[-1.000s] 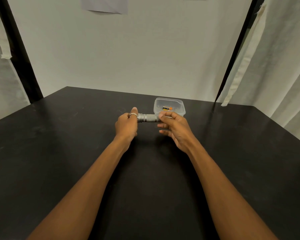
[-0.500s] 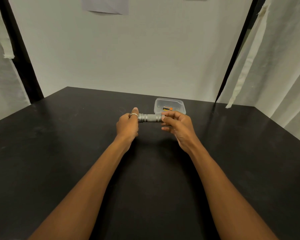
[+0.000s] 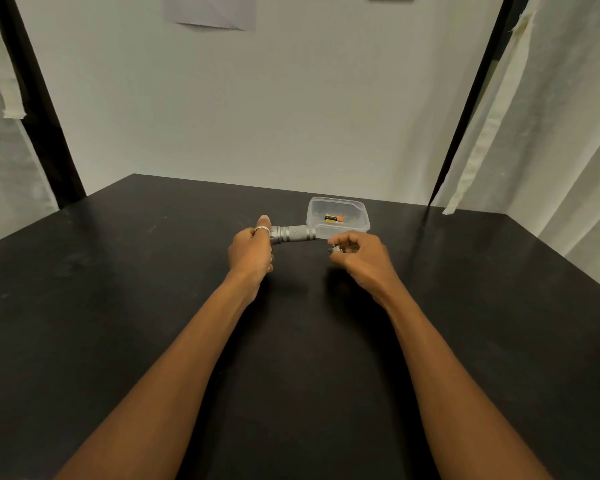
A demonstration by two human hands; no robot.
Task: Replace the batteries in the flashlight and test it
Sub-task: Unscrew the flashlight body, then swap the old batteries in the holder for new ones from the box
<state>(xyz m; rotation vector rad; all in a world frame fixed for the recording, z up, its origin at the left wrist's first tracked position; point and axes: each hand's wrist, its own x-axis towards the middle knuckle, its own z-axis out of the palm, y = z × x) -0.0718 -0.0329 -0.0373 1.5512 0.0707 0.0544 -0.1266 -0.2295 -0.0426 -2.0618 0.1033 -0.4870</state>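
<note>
Right hand (image 3: 361, 259) has pulled away pinching the cap (image 3: 335, 250), left hand (image 3: 252, 249) gripping the flashlight (image 3: 293, 233).

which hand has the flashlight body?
The left hand: it grips the flashlight body by one end. The right hand pinches only the small detached cap, held apart from the body.
</note>
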